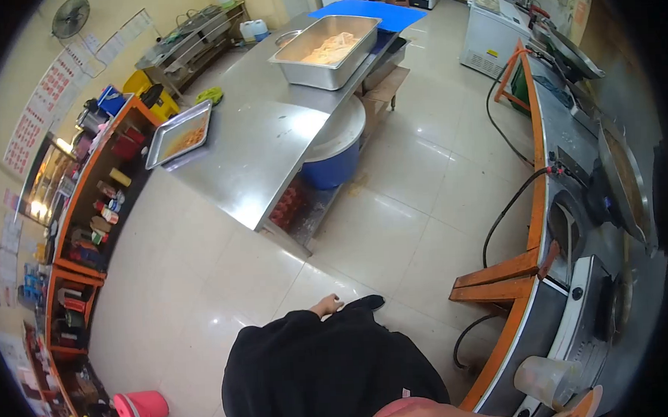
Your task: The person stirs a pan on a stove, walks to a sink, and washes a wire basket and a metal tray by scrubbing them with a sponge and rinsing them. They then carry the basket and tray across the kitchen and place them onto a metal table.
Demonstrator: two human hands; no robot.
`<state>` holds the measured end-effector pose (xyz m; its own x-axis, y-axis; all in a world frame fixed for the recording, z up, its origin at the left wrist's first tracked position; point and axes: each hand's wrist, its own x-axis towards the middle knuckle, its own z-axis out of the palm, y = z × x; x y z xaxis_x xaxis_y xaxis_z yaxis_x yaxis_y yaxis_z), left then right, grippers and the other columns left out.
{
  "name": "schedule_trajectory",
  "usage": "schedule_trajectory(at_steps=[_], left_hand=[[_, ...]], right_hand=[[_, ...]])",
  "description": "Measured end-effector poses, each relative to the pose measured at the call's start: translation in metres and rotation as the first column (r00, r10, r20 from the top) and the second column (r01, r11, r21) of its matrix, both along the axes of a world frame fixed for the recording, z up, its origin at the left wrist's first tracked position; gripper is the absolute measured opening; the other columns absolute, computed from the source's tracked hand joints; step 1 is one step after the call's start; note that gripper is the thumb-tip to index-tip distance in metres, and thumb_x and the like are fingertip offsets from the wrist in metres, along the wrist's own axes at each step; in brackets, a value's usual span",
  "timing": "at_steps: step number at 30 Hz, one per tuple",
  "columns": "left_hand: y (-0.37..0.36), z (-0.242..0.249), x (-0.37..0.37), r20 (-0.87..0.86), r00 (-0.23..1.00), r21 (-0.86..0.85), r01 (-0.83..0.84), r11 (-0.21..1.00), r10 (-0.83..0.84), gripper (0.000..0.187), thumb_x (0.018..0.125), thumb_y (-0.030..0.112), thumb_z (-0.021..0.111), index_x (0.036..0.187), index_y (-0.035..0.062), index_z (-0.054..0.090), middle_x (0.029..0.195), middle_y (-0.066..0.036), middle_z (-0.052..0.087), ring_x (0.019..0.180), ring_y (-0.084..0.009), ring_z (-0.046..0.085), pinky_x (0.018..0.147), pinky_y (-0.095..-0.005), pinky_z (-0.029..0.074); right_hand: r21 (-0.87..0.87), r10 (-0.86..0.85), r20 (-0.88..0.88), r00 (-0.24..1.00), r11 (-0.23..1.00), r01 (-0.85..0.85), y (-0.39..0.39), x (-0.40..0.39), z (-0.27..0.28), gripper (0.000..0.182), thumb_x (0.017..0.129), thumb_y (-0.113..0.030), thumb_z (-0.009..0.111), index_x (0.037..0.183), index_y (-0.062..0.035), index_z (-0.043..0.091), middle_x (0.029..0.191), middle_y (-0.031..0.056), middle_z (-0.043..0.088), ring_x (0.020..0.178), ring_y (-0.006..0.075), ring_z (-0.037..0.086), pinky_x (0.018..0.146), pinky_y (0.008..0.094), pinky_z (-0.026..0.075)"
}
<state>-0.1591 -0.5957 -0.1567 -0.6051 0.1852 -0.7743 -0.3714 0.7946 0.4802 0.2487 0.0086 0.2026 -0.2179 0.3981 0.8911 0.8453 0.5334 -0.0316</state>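
My left hand comes out of a black sleeve low in the middle of the head view, over the tiled floor. Its fingers are slightly bent and apart, and nothing shows in them. It touches nothing visible. My right hand is not in view. Ahead stands a steel table. A deep steel pan with pale food rests toward its far end, and a shallow tray with orange-brown residue lies at its left edge.
A blue tub with a lid is beneath the table's right side. Orange-framed shelves line the left wall, with a pink bucket near their base. At right are a stove counter, a wok and black hoses.
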Motion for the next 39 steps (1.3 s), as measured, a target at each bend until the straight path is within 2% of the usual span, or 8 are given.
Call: schedule_trajectory(at_steps=[3,7,11,16,24,30,33,39], left_hand=[[-0.028,-0.008,0.049,-0.007,0.992,-0.045,0.128,0.991,-0.129,0.059,0.074,0.042,0.058,0.114,-0.0012,0.049,0.106,-0.024,0.056,0.103,-0.0338,0.053,0.086,-0.0367,0.042],[-0.072,0.0,0.109,0.023,0.992,-0.094,-0.125,0.988,0.128,0.06,0.074,0.042,0.058,0.113,-0.0027,0.05,0.108,-0.024,0.055,0.104,-0.0343,0.052,0.087,-0.0371,0.041],[-0.103,0.008,0.149,-0.041,0.965,-0.156,-0.261,0.953,0.258,0.058,0.074,0.041,0.058,0.111,-0.0035,0.052,0.108,-0.024,0.055,0.105,-0.0347,0.051,0.088,-0.0377,0.041],[-0.123,0.022,0.172,-0.04,0.897,-0.126,-0.442,0.888,0.441,0.054,0.075,0.037,0.056,0.111,-0.0034,0.052,0.109,-0.024,0.055,0.105,-0.0346,0.051,0.089,-0.0372,0.04],[-0.216,0.003,0.187,-0.096,0.76,-0.074,-0.65,0.757,0.643,0.05,0.075,0.035,0.057,0.109,-0.0021,0.053,0.106,-0.023,0.057,0.1,-0.0335,0.055,0.085,-0.036,0.043],[-0.318,-0.052,0.196,-0.075,0.338,0.206,-0.915,0.346,0.938,0.043,0.077,0.034,0.058,0.105,0.0011,0.054,0.088,-0.013,0.061,0.073,-0.0249,0.059,0.068,-0.0358,0.047],[-0.362,-0.047,0.184,0.201,0.019,0.194,-0.981,-0.021,0.979,0.04,0.079,0.035,0.056,0.105,0.0046,0.053,0.085,-0.009,0.058,0.074,-0.0214,0.056,0.067,-0.0382,0.045],[-0.442,0.015,0.126,0.296,-0.238,0.24,-0.919,-0.314,0.925,0.049,0.086,0.036,0.048,0.125,0.009,0.035,0.12,-0.013,0.047,0.106,-0.0257,0.047,0.086,-0.0437,0.038]], right_hand=[[0.155,-0.006,-0.029,1.0,0.988,0.01,-0.045,-0.055,0.023,0.029,0.085,-0.018,0.057,0.104,0.0041,0.053,0.103,0.0167,0.055,0.075,0.0219,0.058,0.067,0.0293,0.047],[0.258,0.074,-0.087,0.993,0.965,-0.049,-0.09,-0.112,0.042,0.028,0.084,-0.015,0.058,0.105,0.0032,0.053,0.108,0.0162,0.054,0.075,0.0213,0.058,0.067,0.0286,0.047],[-0.01,0.367,-0.255,0.894,0.924,-0.382,-0.149,-0.188,0.05,0.033,0.083,-0.009,0.058,0.112,0.0014,0.047,0.115,0.015,0.05,0.082,0.0221,0.058,0.072,0.0294,0.048],[-0.149,0.673,-0.544,0.501,0.511,-0.847,-0.232,-0.297,0.049,0.036,0.083,-0.002,0.056,0.116,0.0006,0.042,0.12,0.0145,0.045,0.084,0.0183,0.056,0.07,0.0264,0.047],[-0.302,0.85,-0.519,0.088,-0.086,-0.949,-0.443,-0.435,0.033,0.029,0.081,0.003,0.052,0.109,0.0012,0.045,0.121,0.0148,0.043,0.086,0.0181,0.053,0.071,0.0276,0.046],[-0.42,0.878,-0.456,-0.144,-0.355,-0.835,-0.587,-0.504,0.032,0.024,0.081,0.001,0.053,0.104,0.0006,0.048,0.119,0.014,0.045,0.083,0.0166,0.054,0.071,0.0265,0.045],[-0.526,0.889,-0.411,-0.204,-0.414,-0.743,-0.644,-0.527,0.028,0.023,0.079,-0.001,0.054,0.102,0.0003,0.049,0.118,0.0137,0.045,0.084,0.0183,0.054,0.072,0.0291,0.045],[-0.707,0.898,-0.176,-0.403,-0.401,-0.583,-0.722,-0.577,-0.004,0.023,0.076,-0.004,0.056,0.098,-0.0011,0.048,0.112,0.0148,0.046,0.088,0.0287,0.053,0.076,0.0358,0.043]])
